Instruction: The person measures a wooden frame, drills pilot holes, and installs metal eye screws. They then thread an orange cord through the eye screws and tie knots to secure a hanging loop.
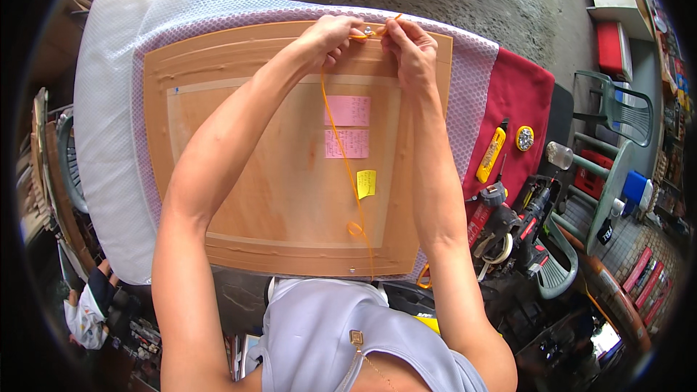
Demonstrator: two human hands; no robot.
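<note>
A brown-taped wooden panel (283, 203), like the back of a picture frame, lies before me with pink notes (347, 111) and a yellow note (367, 183) on it. At its far edge sits a small metal hanger (368, 31). My left hand (334, 38) pinches an orange cord (335, 127) just left of the hanger. On the other side, my right hand (410, 47) is closed on the cord's short end, which sticks up past the fingers. The cord's long part trails down across the panel to a small loop and the near edge. A second metal hanger (353, 271) shows there.
Bubble wrap (109, 131) and red cloth (519, 87) cover the table. On the right lie a yellow utility knife (491, 154), a round tub of metal pieces (524, 138) and several tools, including a power drill (536, 207). Green plastic chairs (617, 105) stand beyond. People are at far left.
</note>
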